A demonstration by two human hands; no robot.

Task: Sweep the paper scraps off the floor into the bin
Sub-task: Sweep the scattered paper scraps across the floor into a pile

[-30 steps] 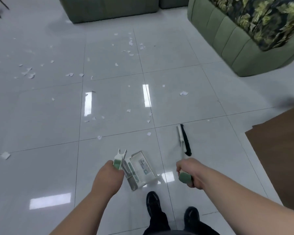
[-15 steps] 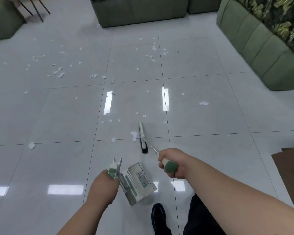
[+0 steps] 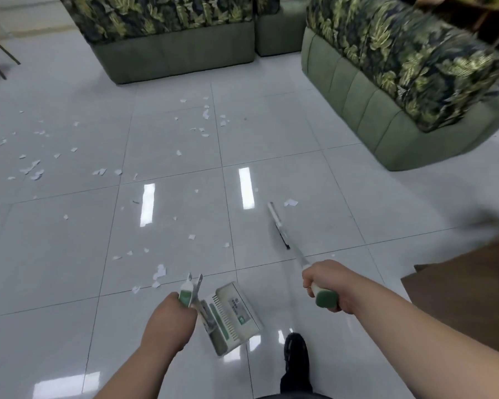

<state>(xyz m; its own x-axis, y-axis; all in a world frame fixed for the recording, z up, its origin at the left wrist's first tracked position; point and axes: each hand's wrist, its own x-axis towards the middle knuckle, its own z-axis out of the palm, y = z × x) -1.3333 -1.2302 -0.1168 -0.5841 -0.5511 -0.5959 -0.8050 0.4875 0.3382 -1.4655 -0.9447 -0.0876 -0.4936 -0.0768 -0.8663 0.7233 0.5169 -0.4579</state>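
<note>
Broom (image 3: pixel 278 226) swung right, head now beside lone scrap (image 3: pixel 291 202). Right hand (image 3: pixel 326 286) clenched on broom handle, left hand (image 3: pixel 170 321) gripping dustpan (image 3: pixel 234 315). Most scraps unswept.

Ahead of our left grip (image 3: pixel 172 318) paper scraps (image 3: pixel 159 273) lie on the floor (image 3: pixel 55 254), the dustpan (image 3: pixel 232 315) just right of it, the broom head (image 3: pixel 278 226) beyond our right grip (image 3: pixel 327 286).

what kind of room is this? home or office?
Probably a lounge or living room; can't tell home from office. Cues: green sofas with leaf-print cushions, glossy tiled floor strewn with paper scraps, a brown rug or mat.
</note>
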